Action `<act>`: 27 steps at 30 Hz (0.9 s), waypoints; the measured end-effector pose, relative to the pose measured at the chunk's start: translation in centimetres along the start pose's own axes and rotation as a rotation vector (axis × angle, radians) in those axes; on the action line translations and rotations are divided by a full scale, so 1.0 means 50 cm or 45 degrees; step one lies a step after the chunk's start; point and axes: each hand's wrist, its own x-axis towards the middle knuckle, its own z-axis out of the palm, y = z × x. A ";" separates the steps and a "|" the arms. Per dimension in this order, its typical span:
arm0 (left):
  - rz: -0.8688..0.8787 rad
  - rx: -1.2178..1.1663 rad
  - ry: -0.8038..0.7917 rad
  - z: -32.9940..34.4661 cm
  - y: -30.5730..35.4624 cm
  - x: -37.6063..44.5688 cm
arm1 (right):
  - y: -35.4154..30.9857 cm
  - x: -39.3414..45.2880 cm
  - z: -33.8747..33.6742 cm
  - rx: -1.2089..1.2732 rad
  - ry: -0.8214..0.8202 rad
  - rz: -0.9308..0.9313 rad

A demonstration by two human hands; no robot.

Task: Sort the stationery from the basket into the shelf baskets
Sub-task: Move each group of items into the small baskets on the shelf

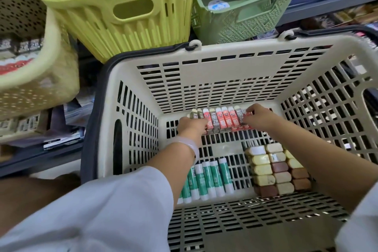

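Observation:
A cream shopping basket with dark handles fills the middle. Along its far inner wall lies a row of red and grey lead boxes. My left hand grips the row's left end and my right hand grips its right end, fingers curled over the boxes. Nearer to me on the basket floor lie several green-and-white glue sticks and a block of yellow, cream and brown erasers.
Shelf baskets stand behind: a yellow slotted basket, a green lattice basket holding only a sticker, and a pale yellow perforated basket at left with packs inside. A dark shelf edge runs below left.

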 end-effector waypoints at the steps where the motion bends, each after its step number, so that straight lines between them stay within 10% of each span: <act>1: -0.030 -0.025 -0.008 -0.004 0.000 0.001 | 0.000 -0.001 0.000 0.001 0.004 -0.003; 15: -0.152 -0.085 -0.255 -0.014 0.009 -0.003 | 0.012 0.013 0.005 0.017 0.030 -0.042; 27: -0.026 -0.148 -0.087 -0.008 0.009 -0.030 | -0.019 -0.006 -0.022 -0.210 0.247 -0.163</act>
